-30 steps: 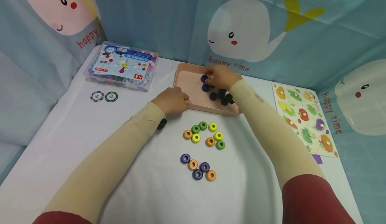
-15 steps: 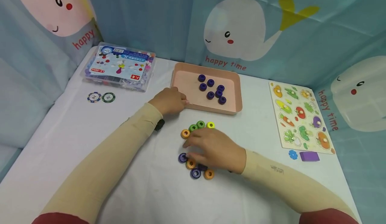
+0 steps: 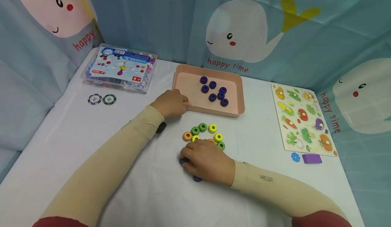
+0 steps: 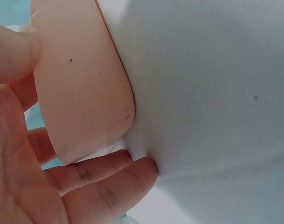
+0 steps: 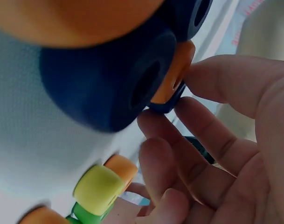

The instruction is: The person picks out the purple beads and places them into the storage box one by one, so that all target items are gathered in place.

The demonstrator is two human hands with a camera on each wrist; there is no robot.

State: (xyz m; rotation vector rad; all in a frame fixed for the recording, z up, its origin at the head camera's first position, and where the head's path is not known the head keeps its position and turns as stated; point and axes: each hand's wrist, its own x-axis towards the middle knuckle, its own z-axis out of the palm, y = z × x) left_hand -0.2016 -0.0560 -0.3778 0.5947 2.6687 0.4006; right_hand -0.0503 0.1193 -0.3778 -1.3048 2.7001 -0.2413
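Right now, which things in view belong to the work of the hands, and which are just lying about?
In the job, it seems: pink tray, gripped by the left hand; purple beads inside it; purple bead at the right hand; probably green beads, yellow beads, orange beads.

Apparently lying about: plastic box; two chips; vegetable board; blue flower; purple block.

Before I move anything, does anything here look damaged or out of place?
One small thing: the pink tray held by the left hand has dark specks marring its plain outer wall, maybe dirt or scuffs. Nothing else stands out.
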